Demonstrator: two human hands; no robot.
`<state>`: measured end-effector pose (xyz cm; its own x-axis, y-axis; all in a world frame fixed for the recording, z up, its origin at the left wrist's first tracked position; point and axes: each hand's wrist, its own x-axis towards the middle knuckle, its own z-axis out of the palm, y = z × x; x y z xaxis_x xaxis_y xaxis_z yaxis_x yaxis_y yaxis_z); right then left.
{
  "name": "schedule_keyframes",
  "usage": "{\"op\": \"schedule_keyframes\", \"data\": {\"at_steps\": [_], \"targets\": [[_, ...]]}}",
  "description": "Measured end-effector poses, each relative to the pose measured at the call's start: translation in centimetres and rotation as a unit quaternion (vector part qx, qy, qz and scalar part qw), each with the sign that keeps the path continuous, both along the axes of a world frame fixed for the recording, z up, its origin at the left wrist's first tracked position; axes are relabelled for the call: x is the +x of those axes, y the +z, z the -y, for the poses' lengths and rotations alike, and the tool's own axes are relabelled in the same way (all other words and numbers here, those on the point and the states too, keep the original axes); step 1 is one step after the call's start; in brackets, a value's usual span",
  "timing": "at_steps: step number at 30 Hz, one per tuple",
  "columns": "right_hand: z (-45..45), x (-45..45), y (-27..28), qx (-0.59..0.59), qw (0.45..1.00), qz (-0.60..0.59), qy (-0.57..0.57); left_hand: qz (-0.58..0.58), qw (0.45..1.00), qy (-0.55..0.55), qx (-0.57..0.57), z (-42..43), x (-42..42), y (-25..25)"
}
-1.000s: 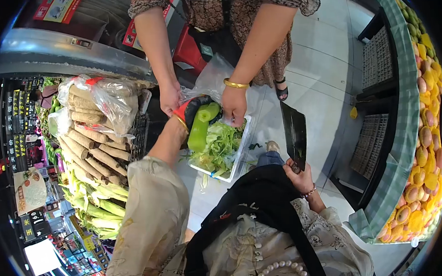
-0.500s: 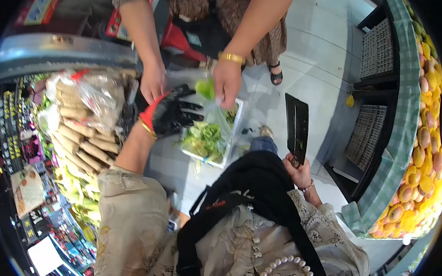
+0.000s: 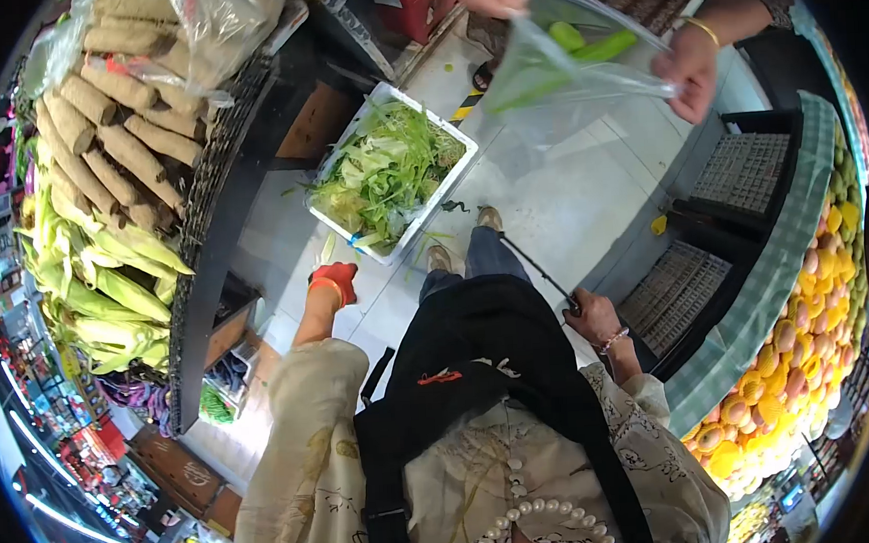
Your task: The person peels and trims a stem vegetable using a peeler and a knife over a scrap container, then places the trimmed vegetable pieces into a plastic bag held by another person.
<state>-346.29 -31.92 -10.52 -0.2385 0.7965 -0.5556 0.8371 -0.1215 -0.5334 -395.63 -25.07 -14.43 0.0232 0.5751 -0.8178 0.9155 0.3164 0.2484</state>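
Note:
My right hand (image 3: 596, 317) grips the handle of a cleaver (image 3: 535, 266); its dark blade is seen almost edge-on, slanting up to the left over the floor. On my left hand (image 3: 334, 281) is a glove with a red back. It hangs low over the floor tiles, close to a pale green leafy scrap (image 3: 328, 248), and its fingers are hidden from view. Ahead of it, a white foam box (image 3: 454, 138) on the floor holds a heap of leafy green trimmings (image 3: 385, 171). At the upper right, another person's hands hold a clear plastic bag (image 3: 567, 83) with green vegetables (image 3: 605, 46) inside.
To the left, a dark-sided stand carries brown root vegetables (image 3: 103, 141) and corn in husks (image 3: 111, 279). A fruit stall with a green checked cloth (image 3: 743, 344) curves along the right, dark crates (image 3: 676, 293) beneath it. A red container (image 3: 421, 5) stands at the top.
My left hand has drawn back and down from the bag. The other person's hands and the bag appear farther right. The cleaver has turned from broadside to nearly edge-on. The view has shifted.

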Motion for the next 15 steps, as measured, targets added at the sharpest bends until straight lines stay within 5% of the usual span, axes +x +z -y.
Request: {"op": "schedule_keyframes", "data": {"at_steps": [2, 4, 6, 8, 12, 15], "targets": [[-1.1, -1.5, 0.8, -0.020, 0.999, 0.013, 0.027, 0.140, 0.947, 0.288, -0.013, 1.0, 0.8, 2.1], [-2.1, -4.4, 1.0, -0.035, 0.998, 0.023, 0.037, 0.351, 0.777, 0.521, -0.030, 3.5, 0.2, 0.5], [-3.1, -7.5, 0.6, -0.043, 0.998, 0.030, 0.046, 0.168, 0.937, 0.283, 0.119, 5.6, 1.2, -2.1], [-3.5, -10.2, -0.4, -0.045, 0.997, 0.039, 0.054, 0.119, 0.973, 0.154, 0.126, 7.5, 1.5, -5.3], [-4.3, -14.3, -1.3, -0.062, 0.996, 0.044, 0.055, 0.200, 0.959, 0.195, 0.053, 10.7, 1.1, -12.1], [-3.9, -15.5, -3.7, -0.060, 0.994, 0.045, 0.075, 0.200, 0.952, 0.228, 0.047, 12.5, 1.1, -12.2]]}}
